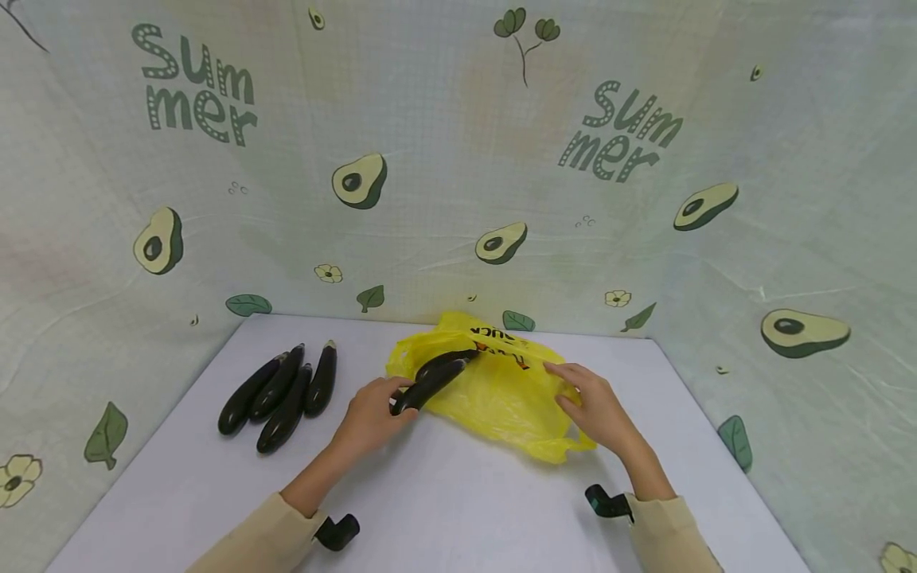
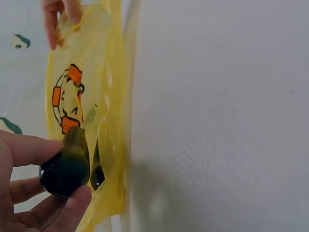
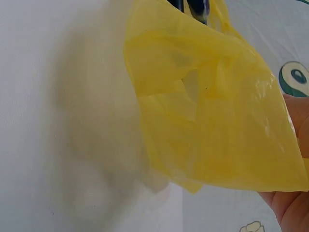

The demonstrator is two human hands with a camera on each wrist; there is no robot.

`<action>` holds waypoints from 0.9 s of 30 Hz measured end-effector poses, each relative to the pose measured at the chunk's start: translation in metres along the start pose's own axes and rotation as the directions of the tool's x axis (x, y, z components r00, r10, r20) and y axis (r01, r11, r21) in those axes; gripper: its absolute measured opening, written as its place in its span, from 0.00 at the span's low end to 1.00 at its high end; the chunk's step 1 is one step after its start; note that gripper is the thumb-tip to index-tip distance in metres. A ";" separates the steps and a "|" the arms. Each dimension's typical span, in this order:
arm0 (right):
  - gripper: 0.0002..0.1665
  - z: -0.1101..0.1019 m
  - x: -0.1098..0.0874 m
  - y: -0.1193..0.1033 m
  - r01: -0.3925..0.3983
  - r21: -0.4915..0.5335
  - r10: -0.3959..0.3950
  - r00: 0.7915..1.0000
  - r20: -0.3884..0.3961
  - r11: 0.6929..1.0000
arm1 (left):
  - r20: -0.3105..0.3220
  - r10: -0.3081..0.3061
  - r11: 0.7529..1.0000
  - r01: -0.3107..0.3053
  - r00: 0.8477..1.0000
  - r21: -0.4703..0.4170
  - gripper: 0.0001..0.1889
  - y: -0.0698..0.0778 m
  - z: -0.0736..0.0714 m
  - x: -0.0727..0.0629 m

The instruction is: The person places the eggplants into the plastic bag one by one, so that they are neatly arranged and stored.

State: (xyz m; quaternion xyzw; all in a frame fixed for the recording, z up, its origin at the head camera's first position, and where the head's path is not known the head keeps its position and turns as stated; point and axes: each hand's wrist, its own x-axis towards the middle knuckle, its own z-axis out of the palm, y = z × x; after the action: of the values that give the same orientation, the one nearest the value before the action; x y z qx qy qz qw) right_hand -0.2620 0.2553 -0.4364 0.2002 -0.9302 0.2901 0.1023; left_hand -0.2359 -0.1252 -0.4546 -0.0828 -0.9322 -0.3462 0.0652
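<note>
My left hand (image 1: 374, 414) grips a dark, glossy eggplant (image 1: 433, 387) by its rounded end. Its stem end points into the mouth of a yellow plastic bag (image 1: 494, 402). Another eggplant (image 1: 427, 366) lies just behind it, inside the bag; in the left wrist view this second eggplant (image 2: 97, 175) shows beyond the bag's edge. At the bag's right side, my right hand (image 1: 596, 404) pinches the plastic and holds it up. The right wrist view has the bag (image 3: 217, 116) covering most of that hand's fingers.
Several more eggplants (image 1: 286, 407) lie together on the left part of the white table (image 1: 458, 509). A curtain (image 1: 430, 95) printed with avocados and lettering hangs behind the table and along both sides. A black wrist device (image 1: 337, 532) sits at each sleeve.
</note>
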 end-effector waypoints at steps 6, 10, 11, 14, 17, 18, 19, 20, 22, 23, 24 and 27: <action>0.36 0.000 0.001 -0.002 -0.006 -0.005 0.006 1.000 -0.002 1.000 | 0.016 0.003 1.000 -0.004 1.000 0.021 0.25 0.004 0.011 0.010; 0.36 0.001 0.000 -0.001 -0.012 -0.002 0.012 1.000 0.001 1.000 | 0.017 0.006 1.000 -0.007 1.000 0.024 0.25 0.009 0.018 0.018; 0.37 0.001 0.000 -0.001 -0.012 -0.001 0.012 1.000 0.002 1.000 | 0.016 0.004 1.000 -0.005 1.000 0.023 0.26 0.010 0.020 0.020; 0.36 0.001 0.001 -0.001 -0.004 0.003 0.004 1.000 0.006 1.000 | 0.013 0.000 1.000 0.000 1.000 0.017 0.26 0.012 0.024 0.026; 0.36 0.002 0.001 -0.002 0.003 0.002 -0.003 1.000 0.007 1.000 | 0.015 0.006 1.000 -0.006 1.000 0.020 0.25 0.013 0.028 0.032; 0.36 0.002 0.001 -0.002 0.003 0.000 -0.003 1.000 0.006 1.000 | 0.017 0.012 1.000 -0.012 1.000 0.022 0.25 0.013 0.029 0.034; 0.36 0.002 0.001 -0.002 0.002 -0.002 -0.002 1.000 0.006 1.000 | 0.019 0.018 1.000 -0.018 1.000 0.023 0.24 0.013 0.030 0.036; 0.36 0.002 0.001 -0.002 0.000 -0.001 0.000 1.000 0.005 1.000 | 0.025 0.020 1.000 -0.020 0.999 0.021 0.24 0.014 0.030 0.037; 0.36 0.002 0.001 -0.002 -0.006 0.000 0.006 1.000 0.005 1.000 | 0.036 0.023 1.000 -0.024 0.999 0.013 0.24 0.015 0.032 0.041; 0.36 0.002 0.001 -0.002 -0.007 0.000 0.007 1.000 0.006 1.000 | 0.037 0.024 1.000 -0.024 0.999 0.013 0.24 0.015 0.033 0.042; 0.36 0.002 0.001 -0.002 -0.010 0.000 0.010 1.000 0.007 1.000 | 0.039 0.024 1.000 -0.025 0.999 0.012 0.24 0.016 0.034 0.044; 0.36 0.003 0.001 -0.001 -0.012 0.001 0.012 1.000 0.010 1.000 | 0.033 0.026 1.000 -0.026 0.999 0.017 0.24 0.016 0.038 0.049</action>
State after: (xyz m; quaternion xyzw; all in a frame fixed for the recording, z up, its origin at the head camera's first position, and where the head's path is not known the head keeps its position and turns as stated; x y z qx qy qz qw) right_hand -0.2629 0.2523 -0.4380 0.1960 -0.9317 0.2904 0.0956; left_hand -0.2827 -0.0826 -0.4643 -0.1000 -0.9350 -0.3356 0.0551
